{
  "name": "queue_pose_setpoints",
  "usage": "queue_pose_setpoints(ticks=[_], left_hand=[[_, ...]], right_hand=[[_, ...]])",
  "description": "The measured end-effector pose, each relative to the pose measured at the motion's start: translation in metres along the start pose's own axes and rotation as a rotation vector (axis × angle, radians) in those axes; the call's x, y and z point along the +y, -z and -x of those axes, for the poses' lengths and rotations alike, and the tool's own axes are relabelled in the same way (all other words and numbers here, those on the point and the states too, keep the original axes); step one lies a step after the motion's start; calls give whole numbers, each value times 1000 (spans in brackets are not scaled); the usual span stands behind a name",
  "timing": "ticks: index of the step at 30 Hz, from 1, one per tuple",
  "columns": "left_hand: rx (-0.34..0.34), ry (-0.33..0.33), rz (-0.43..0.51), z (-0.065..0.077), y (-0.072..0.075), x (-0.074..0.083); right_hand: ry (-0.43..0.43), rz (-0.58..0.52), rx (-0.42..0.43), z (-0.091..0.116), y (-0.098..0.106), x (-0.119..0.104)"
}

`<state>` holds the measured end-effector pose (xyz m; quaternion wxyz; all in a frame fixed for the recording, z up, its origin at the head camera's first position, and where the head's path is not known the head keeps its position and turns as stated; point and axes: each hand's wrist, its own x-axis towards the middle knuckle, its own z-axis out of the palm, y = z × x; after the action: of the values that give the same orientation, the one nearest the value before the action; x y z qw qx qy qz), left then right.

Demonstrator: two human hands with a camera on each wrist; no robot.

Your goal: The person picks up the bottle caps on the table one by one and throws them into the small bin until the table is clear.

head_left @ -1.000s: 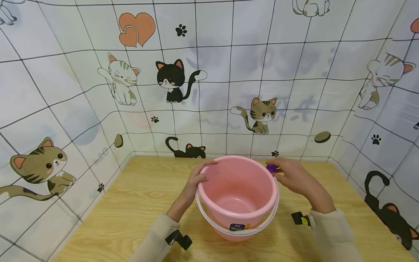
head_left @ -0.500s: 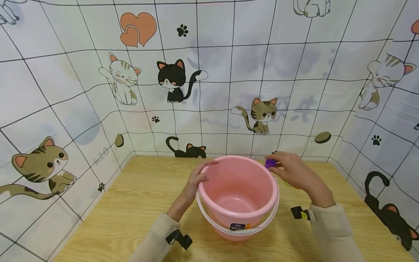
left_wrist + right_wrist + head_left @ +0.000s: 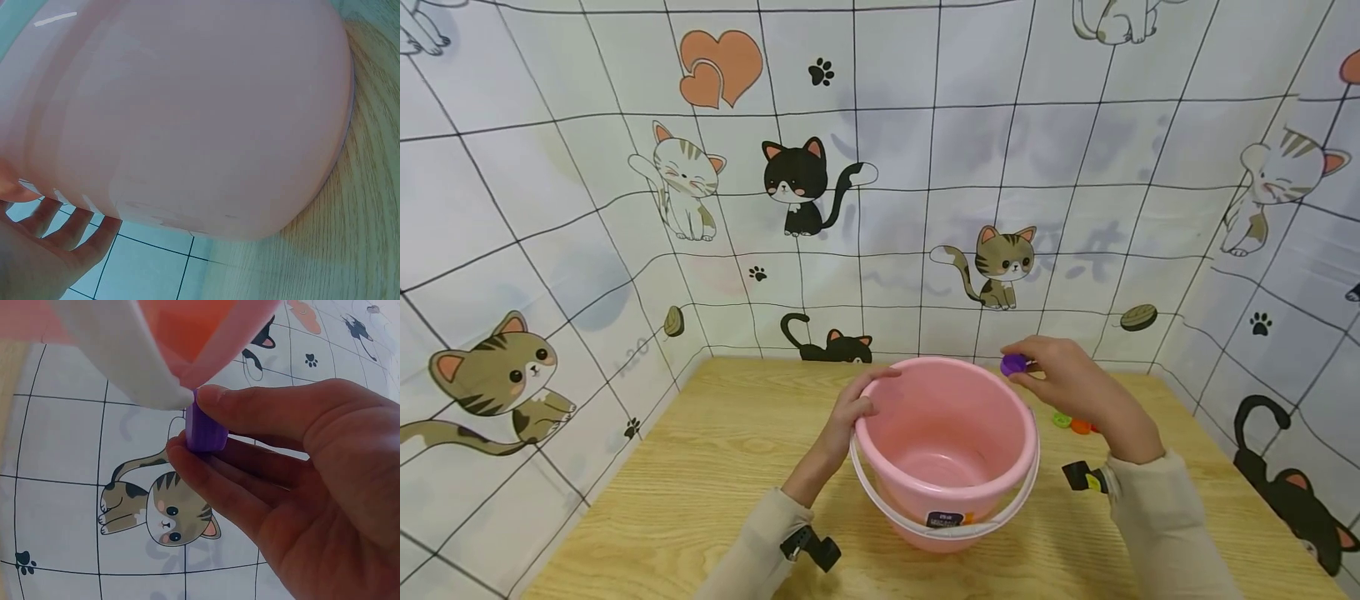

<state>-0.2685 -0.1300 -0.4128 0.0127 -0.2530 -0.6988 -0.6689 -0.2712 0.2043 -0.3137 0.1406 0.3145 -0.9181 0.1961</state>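
Observation:
A pink bucket (image 3: 946, 508) stands upright on the wooden table, its mouth tilted into view and its white handle (image 3: 958, 532) hanging down in front. My left hand (image 3: 848, 417) grips the left side of the rim; in the left wrist view its fingers (image 3: 94, 240) lie against the outer wall. Beyond the rim's right side, my right hand (image 3: 1063, 379) pinches a small purple round piece (image 3: 1013, 365) between thumb and fingers. The right wrist view shows this purple piece (image 3: 207, 428) to be thick, with ridged sides.
On the table right of the bucket lie a small green disc (image 3: 1062, 420) and an orange one (image 3: 1081, 426), with a red bit partly hidden by the right wrist. Cat-printed cloth walls (image 3: 895, 225) enclose the wooden table (image 3: 752, 417) at the back and sides.
My right hand has risen and moved slightly left with the purple piece, toward the bucket's rim. The green and orange discs have come into sight behind it. My left hand stays put.

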Motion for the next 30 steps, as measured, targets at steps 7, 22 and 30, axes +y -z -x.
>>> queue_pose_setpoints(ticks=[7, 22, 30], left_hand=[[3, 0, 1, 1, 0, 0], [2, -6, -3, 0, 0, 1], [9, -6, -4, 0, 0, 1]], right_hand=[[25, 27, -2, -6, 1, -7], [61, 11, -45, -35, 14, -27], [94, 36, -47, -45, 18, -41]])
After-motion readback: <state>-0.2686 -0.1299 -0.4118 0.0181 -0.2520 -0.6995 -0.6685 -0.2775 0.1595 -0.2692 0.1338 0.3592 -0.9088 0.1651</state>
